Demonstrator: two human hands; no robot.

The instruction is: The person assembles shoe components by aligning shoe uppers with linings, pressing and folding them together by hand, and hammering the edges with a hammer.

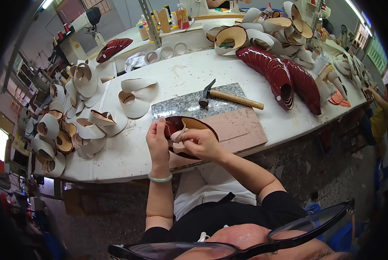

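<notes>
A glossy dark red shoe upper with a tan lining (194,124) is held at the bench's front edge, over the boards. My left hand (158,141) grips its left side, thumb up along the edge. With bent fingers, my right hand (201,143) pinches a pale, folded flap (178,135) at the upper's opening. Whether that flap is part of the lining I cannot tell. Just beyond lies a hammer (235,99), its black head on a speckled stone slab (172,107). A pinkish-brown board (241,129) sits on the near side of the slab.
White shoe uppers (87,130) crowd the bench's left side; more pile up (263,39) at the back right. Nested dark red uppers (267,71) lie to the right, others (113,49) far left. Bottles (182,17) and tape rolls (168,52) stand behind. Another person (380,108) is at far right.
</notes>
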